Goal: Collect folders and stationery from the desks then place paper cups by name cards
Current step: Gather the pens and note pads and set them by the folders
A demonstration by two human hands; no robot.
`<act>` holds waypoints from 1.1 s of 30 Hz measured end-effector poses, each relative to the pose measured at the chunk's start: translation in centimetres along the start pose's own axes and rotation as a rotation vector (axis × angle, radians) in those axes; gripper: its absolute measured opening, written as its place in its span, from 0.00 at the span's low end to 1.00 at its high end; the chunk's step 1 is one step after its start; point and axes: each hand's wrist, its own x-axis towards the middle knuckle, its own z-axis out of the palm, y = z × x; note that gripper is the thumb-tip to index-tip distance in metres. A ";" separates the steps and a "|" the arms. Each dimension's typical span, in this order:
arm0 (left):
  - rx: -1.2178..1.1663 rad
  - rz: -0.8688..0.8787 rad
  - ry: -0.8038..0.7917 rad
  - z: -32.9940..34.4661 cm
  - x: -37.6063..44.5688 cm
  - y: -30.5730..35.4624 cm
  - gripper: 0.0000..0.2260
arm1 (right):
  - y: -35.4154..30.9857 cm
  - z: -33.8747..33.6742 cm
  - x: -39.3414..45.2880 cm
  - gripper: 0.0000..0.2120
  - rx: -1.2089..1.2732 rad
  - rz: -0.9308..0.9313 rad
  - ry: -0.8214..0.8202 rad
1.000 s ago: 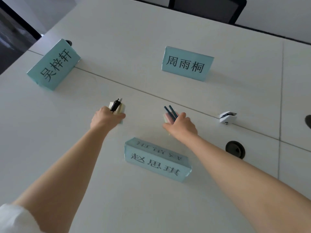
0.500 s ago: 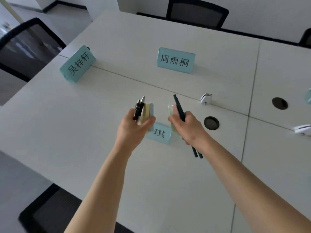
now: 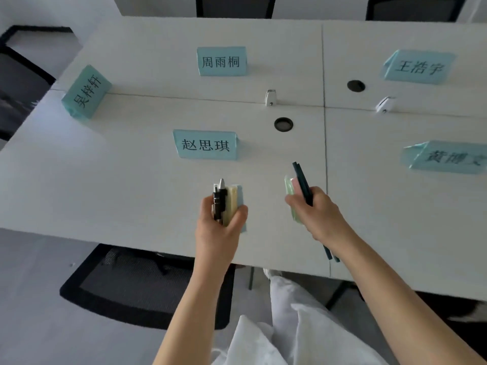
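Observation:
My left hand [image 3: 220,227] grips black pens [image 3: 219,200] together with a yellow and blue pad of sticky notes [image 3: 234,200], held upright above the white table [image 3: 105,180]. My right hand [image 3: 317,214] holds two dark pencils [image 3: 303,180] and green and pink sticky notes [image 3: 291,187]; the pencil ends stick out below the wrist. Several teal name cards stand on the table: one just beyond my hands [image 3: 205,144], one at the far middle [image 3: 221,61], one at the left [image 3: 85,92], two at the right [image 3: 419,67] [image 3: 448,158].
Two round cable holes [image 3: 283,124] [image 3: 355,86] and two small white clips [image 3: 270,97] [image 3: 384,104] sit along the table seams. Black chairs stand at the near edge [image 3: 137,283], the left [image 3: 18,83] and the far side [image 3: 235,6].
Both hands have lifted the stationery off the table and drawn back toward the near edge. The view has pulled back, so more name cards and the near chair show.

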 end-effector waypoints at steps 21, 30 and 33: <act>0.200 0.012 -0.525 10.2 -25.8 -3.2 0.10 | 22.2 -8.7 -27.6 0.13 0.271 0.177 0.389; 0.244 -0.050 -0.684 25.9 -41.1 -5.9 0.09 | 36.2 -22.3 -37.9 0.12 0.274 0.241 0.549; 0.284 -0.088 -0.729 31.8 -45.6 -5.7 0.12 | 40.6 -27.4 -40.0 0.14 0.264 0.297 0.607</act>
